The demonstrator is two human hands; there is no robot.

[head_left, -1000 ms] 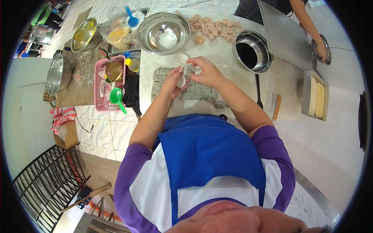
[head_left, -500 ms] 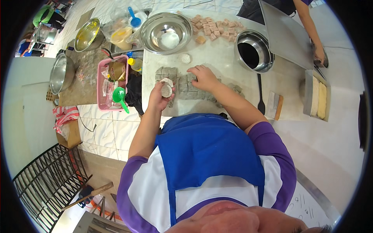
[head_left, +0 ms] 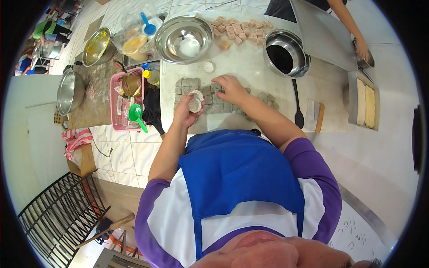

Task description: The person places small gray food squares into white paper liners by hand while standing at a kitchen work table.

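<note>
My left hand is closed around two round, pale, speckled discs, one partly behind the other; their exact kind is unclear. Beneath and beside it lies a slab of grey dough cut into squares. My right hand reaches over a second group of grey dough squares, its fingers bent and pinching at a grey dough square near the far edge. The palm and forearm cover part of that group. A single small white disc lies on the table beyond both hands.
Across the table stand a steel bowl of white powder, pink cubes and a pot of dark liquid. A black spatula and scraper lie right. Left is a pink basket. A co-worker's hand is at far right.
The whole view has shifted slightly to the left. My hands keep nearly the same places over the grey squares, and the left still holds the discs. The co-worker's hand has moved slightly.
</note>
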